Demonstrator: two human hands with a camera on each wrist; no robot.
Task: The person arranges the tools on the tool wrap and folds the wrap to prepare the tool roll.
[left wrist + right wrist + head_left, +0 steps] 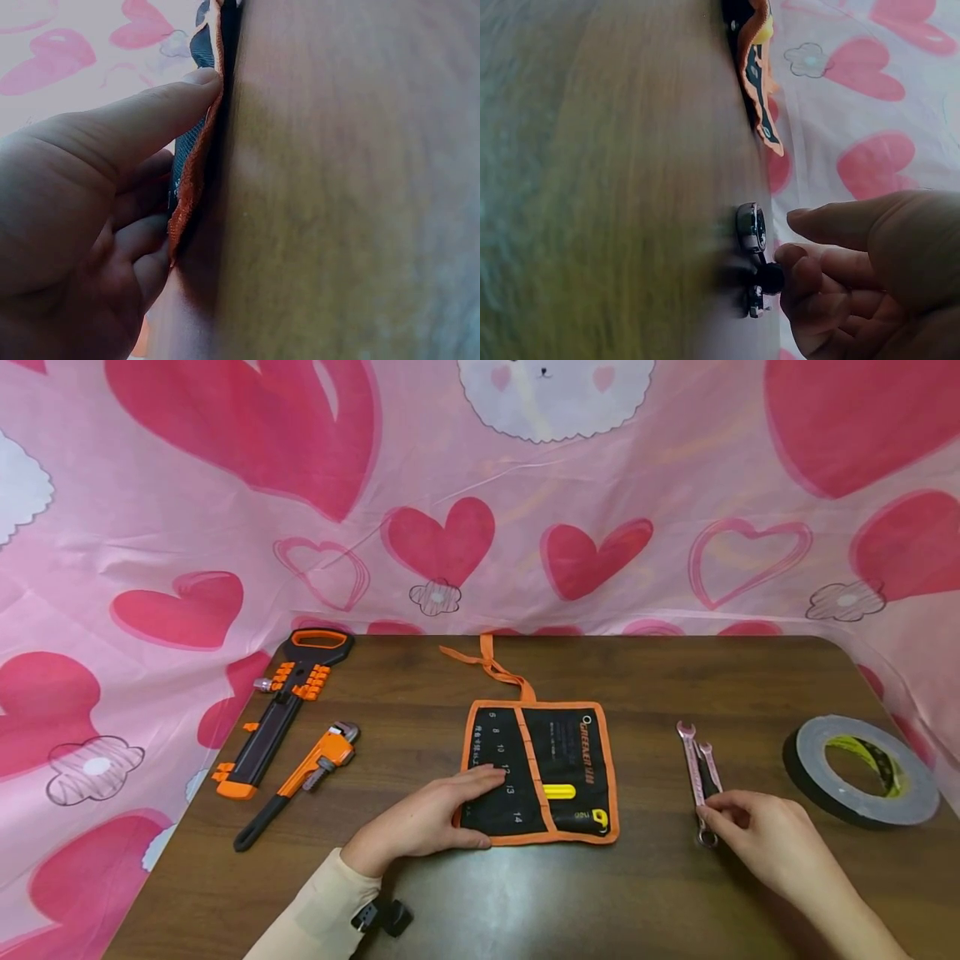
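My left hand rests on the left side of a black tool pouch with orange trim. In the left wrist view, the thumb touches the pouch's orange edge. My right hand is at the lower ends of two shiny combination wrenches, a longer one and a shorter one. A dark piece lies between them. From the right wrist, the thumb and index finger stand apart just above the ring end; a black round end lies near the fingertips.
A roll of tape lies at the right. On the left are an orange pipe wrench and a black-and-orange tool holder. The pouch's orange strap trails toward the table's back edge, before a pink heart-patterned cloth.
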